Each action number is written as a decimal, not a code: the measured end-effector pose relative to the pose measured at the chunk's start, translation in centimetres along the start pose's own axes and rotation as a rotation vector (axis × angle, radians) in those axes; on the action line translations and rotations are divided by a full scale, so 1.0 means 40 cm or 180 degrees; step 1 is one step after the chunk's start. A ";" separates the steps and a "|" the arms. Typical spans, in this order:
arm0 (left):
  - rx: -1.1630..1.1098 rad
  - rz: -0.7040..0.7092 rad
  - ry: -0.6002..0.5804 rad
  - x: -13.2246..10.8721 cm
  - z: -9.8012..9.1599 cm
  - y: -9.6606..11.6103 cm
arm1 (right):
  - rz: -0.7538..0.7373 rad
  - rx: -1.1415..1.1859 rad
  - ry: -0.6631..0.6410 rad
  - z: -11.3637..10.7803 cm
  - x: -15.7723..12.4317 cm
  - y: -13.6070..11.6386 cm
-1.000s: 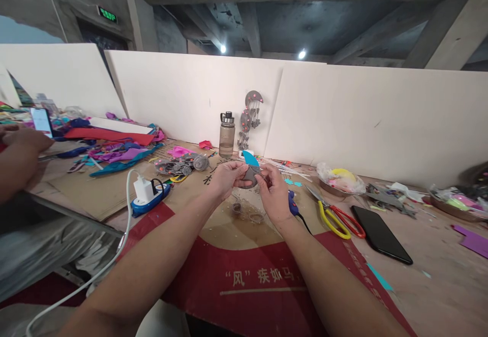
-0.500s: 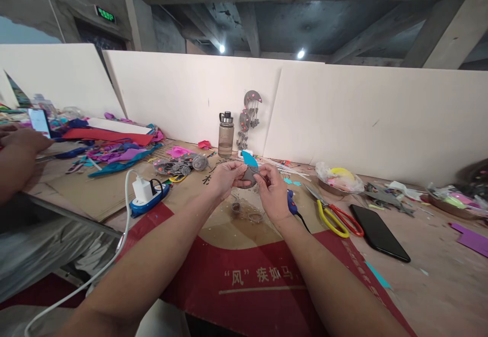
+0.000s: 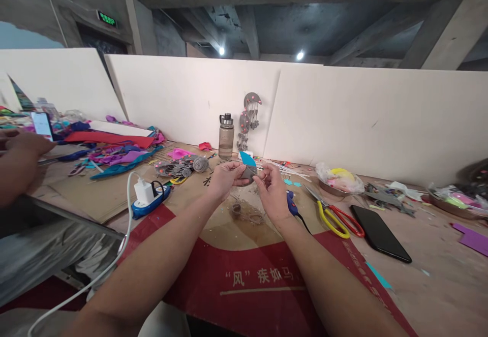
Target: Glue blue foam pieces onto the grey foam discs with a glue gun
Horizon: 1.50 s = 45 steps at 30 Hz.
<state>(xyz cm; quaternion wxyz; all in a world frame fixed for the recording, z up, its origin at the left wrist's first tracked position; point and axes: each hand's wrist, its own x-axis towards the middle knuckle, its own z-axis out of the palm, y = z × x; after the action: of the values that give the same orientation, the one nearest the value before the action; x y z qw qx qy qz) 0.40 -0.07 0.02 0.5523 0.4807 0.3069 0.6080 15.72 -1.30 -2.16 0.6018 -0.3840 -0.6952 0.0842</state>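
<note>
Both my hands meet above the middle of the table. My left hand (image 3: 225,177) pinches a small grey felt piece (image 3: 249,174) with a blue felt leaf shape (image 3: 247,159) sticking up from it. My right hand (image 3: 271,190) is closed in a pinch at the right edge of the same grey piece. Under the hands lie small grey felt rings (image 3: 247,214) on the cardboard. A blue glue gun (image 3: 292,205) lies just right of my right wrist.
Yellow and red scissors (image 3: 335,219) and a black phone (image 3: 380,233) lie to the right. A water bottle (image 3: 226,135) and grey felt hanging (image 3: 247,118) stand at the back wall. A power strip with charger (image 3: 148,197) sits left. Another person's hand (image 3: 23,146) rests far left.
My hands have lifted slightly and drawn closer, turning the grey piece; the blue leaf now shows smaller. The other person's hand stays in place.
</note>
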 end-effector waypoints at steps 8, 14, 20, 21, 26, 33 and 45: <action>0.0319 0.0234 0.0159 0.002 0.001 0.002 | 0.0161 -0.0400 0.0000 -0.015 0.006 -0.002; 0.0571 0.0303 0.0245 0.006 0.003 0.000 | -0.0177 -0.0884 0.0259 -0.018 0.005 -0.005; 0.0728 0.0211 0.0083 -0.002 0.013 -0.002 | -0.0644 -0.1255 0.0366 -0.022 0.003 -0.032; 0.0742 0.0217 0.0060 -0.005 0.015 -0.004 | -0.0732 -0.1278 0.0297 -0.023 0.004 -0.033; 0.0866 0.0281 -0.0128 -0.016 0.023 -0.011 | -0.0967 -0.1500 0.0010 -0.025 0.009 -0.019; 0.0932 0.0257 -0.0233 -0.020 0.027 -0.009 | -0.0961 -0.1782 -0.0140 -0.025 0.008 -0.021; 0.0611 -0.0001 -0.0145 0.000 0.010 -0.017 | -0.0730 -0.1842 0.0168 -0.012 0.013 -0.031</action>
<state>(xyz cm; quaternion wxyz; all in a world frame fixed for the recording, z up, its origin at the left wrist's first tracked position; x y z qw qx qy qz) 1.01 -0.01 -0.46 0.5106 0.5451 0.3512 0.5647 15.62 -1.97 -0.91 0.4909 -0.4605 -0.7132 -0.1957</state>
